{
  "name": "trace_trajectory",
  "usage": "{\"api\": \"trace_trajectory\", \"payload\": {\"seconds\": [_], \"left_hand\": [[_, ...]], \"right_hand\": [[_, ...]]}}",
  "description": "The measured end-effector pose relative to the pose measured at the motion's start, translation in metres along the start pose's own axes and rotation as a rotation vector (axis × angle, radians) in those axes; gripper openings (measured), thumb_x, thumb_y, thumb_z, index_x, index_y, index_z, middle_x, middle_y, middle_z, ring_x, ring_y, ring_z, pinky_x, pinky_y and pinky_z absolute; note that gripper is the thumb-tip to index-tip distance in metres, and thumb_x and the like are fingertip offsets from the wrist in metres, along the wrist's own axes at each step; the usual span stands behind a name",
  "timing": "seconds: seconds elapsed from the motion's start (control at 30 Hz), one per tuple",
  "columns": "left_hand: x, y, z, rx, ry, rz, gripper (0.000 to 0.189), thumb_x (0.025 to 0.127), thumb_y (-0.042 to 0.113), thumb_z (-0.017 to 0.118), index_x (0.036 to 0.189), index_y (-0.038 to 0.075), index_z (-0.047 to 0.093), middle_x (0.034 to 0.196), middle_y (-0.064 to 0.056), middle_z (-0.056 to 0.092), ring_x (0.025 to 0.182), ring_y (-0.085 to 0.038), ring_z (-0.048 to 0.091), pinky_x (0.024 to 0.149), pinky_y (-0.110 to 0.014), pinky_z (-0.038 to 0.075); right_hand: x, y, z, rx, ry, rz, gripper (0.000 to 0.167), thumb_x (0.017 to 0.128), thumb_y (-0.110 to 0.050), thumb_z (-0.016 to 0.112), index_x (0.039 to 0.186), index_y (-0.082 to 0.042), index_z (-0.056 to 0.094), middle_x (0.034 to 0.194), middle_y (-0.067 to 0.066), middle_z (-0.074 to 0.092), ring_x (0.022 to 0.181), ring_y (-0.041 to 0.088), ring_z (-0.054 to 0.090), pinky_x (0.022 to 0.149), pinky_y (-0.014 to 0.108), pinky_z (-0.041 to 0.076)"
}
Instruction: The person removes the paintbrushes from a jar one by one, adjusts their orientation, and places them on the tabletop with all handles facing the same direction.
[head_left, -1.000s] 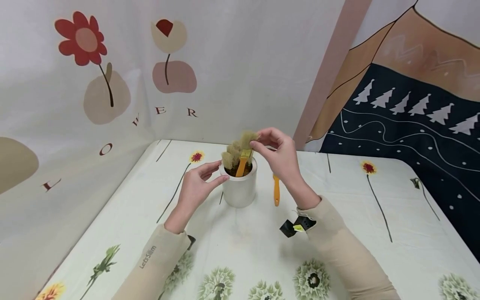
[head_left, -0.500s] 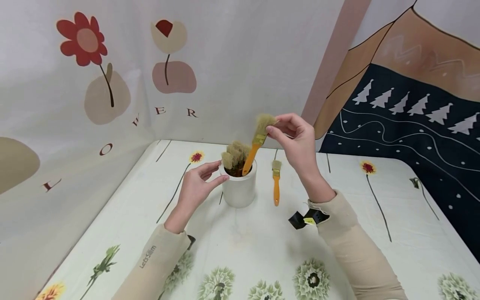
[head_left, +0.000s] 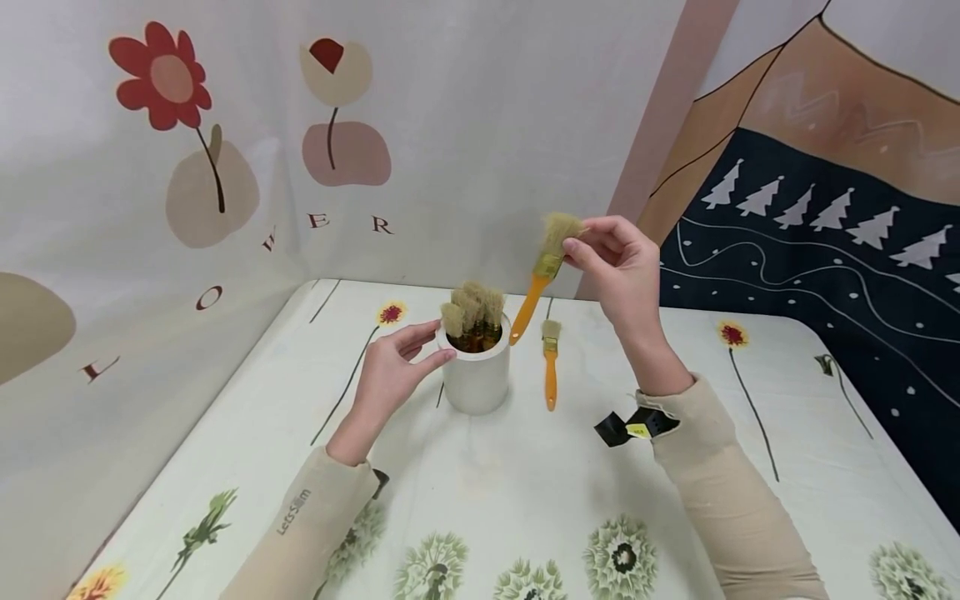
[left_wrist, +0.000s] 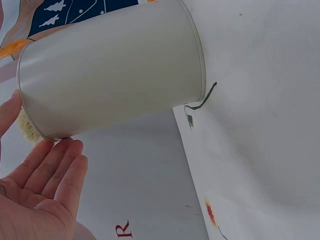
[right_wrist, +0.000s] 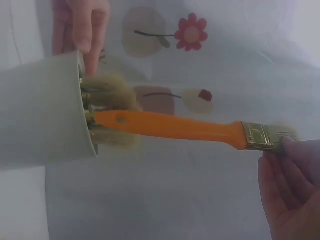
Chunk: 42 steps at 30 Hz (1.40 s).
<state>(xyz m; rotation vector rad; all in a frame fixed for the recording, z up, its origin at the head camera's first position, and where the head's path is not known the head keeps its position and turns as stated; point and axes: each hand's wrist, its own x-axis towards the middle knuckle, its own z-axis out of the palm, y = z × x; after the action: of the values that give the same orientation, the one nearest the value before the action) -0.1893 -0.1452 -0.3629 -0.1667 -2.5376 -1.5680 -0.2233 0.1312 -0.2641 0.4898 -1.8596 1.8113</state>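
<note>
In the head view, my right hand (head_left: pixel 618 271) pinches a flat paintbrush (head_left: pixel 530 307) by its bristle end, the orange handle slanting down toward the pot. The right wrist view shows thumb and fingertips at the bristles, with the handle (right_wrist: pixel 175 127) pointing back toward the pot's mouth. The white cylindrical pot (head_left: pixel 476 387) stands upright, and several brushes (head_left: pixel 472 307) stick out of it, bristles up. My left hand (head_left: pixel 392 367) touches the pot's rim with thumb and fingertips, its fingers fairly straight in the left wrist view. Another orange-handled paintbrush (head_left: pixel 551 367) lies on the table, right of the pot.
A white flower-print cloth (head_left: pixel 480 475) covers the table. Behind it hangs a pale curtain (head_left: pixel 480 150) with printed flowers and letters. At the right hangs a dark cloth (head_left: pixel 795 242) with printed trees. A small black device (head_left: pixel 637 425) is strapped at my right wrist.
My right hand has drawn the paintbrush up out of the pot and carried it right, so its handle now hangs beside the rim. The left hand has stayed at the pot.
</note>
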Motion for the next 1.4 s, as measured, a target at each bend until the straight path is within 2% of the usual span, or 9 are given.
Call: {"api": "trace_trajectory", "payload": {"seconds": [0.27,0.5,0.67,0.8,0.97,1.17,1.4], "left_hand": [[0.001,0.000,-0.001,0.003,-0.005,0.003,0.052,0.085,0.027,0.081,0.132,0.010,0.066,0.134,-0.009,0.066,0.124,-0.023,0.064,0.107,-0.034,0.051],[0.002,0.000,-0.001,-0.002,-0.005,-0.007,0.052,0.085,0.027,0.081,0.132,0.011,0.066,0.135,-0.008,0.066,0.125,-0.022,0.064,0.107,-0.034,0.051],[0.002,0.000,-0.002,-0.003,-0.001,-0.009,0.052,0.085,0.027,0.081,0.132,0.011,0.066,0.135,-0.008,0.066,0.125,-0.022,0.064,0.107,-0.034,0.051],[0.002,0.000,-0.001,-0.003,0.000,-0.010,0.052,0.085,0.028,0.081,0.132,0.011,0.066,0.134,-0.008,0.066,0.124,-0.022,0.064,0.107,-0.034,0.051],[0.002,-0.001,-0.001,-0.010,-0.003,-0.010,0.052,0.084,0.028,0.081,0.132,0.011,0.066,0.135,-0.008,0.066,0.125,-0.022,0.064,0.107,-0.034,0.051],[0.002,-0.003,0.000,-0.012,-0.005,-0.010,0.053,0.084,0.029,0.081,0.132,0.012,0.066,0.135,-0.008,0.066,0.125,-0.022,0.064,0.107,-0.034,0.051],[0.000,-0.002,0.000,-0.023,-0.011,-0.003,0.053,0.084,0.028,0.081,0.132,0.011,0.065,0.135,-0.009,0.066,0.125,-0.023,0.063,0.108,-0.037,0.051]], "right_hand": [[0.001,0.009,-0.013,-0.077,0.018,0.019,0.015,0.089,-0.003,0.072,0.104,-0.003,0.069,0.091,-0.017,0.072,0.084,0.005,0.070,0.078,0.020,0.061],[0.001,0.018,-0.023,-0.096,0.032,0.059,0.014,0.091,-0.004,0.070,0.104,-0.005,0.070,0.091,-0.017,0.071,0.085,0.003,0.070,0.079,0.017,0.060],[0.000,0.026,-0.029,-0.128,0.041,0.081,0.019,0.091,-0.005,0.070,0.108,0.003,0.066,0.090,-0.020,0.070,0.085,0.003,0.069,0.079,0.017,0.059],[0.000,0.033,-0.034,-0.155,0.055,0.129,0.022,0.092,-0.007,0.069,0.110,0.005,0.065,0.090,-0.021,0.069,0.086,0.004,0.068,0.080,0.014,0.058],[0.000,0.045,-0.040,-0.176,0.068,0.198,0.017,0.092,-0.008,0.069,0.107,-0.001,0.067,0.087,-0.022,0.068,0.084,0.003,0.066,0.080,0.012,0.057],[-0.001,0.061,-0.047,-0.206,0.065,0.262,0.025,0.091,-0.006,0.070,0.112,0.007,0.064,0.079,-0.023,0.067,0.077,-0.002,0.066,0.075,0.012,0.058],[-0.003,0.082,-0.054,-0.257,0.060,0.363,0.031,0.092,-0.010,0.070,0.117,0.007,0.064,0.084,-0.013,0.069,0.074,-0.005,0.066,0.074,0.012,0.058]]}}
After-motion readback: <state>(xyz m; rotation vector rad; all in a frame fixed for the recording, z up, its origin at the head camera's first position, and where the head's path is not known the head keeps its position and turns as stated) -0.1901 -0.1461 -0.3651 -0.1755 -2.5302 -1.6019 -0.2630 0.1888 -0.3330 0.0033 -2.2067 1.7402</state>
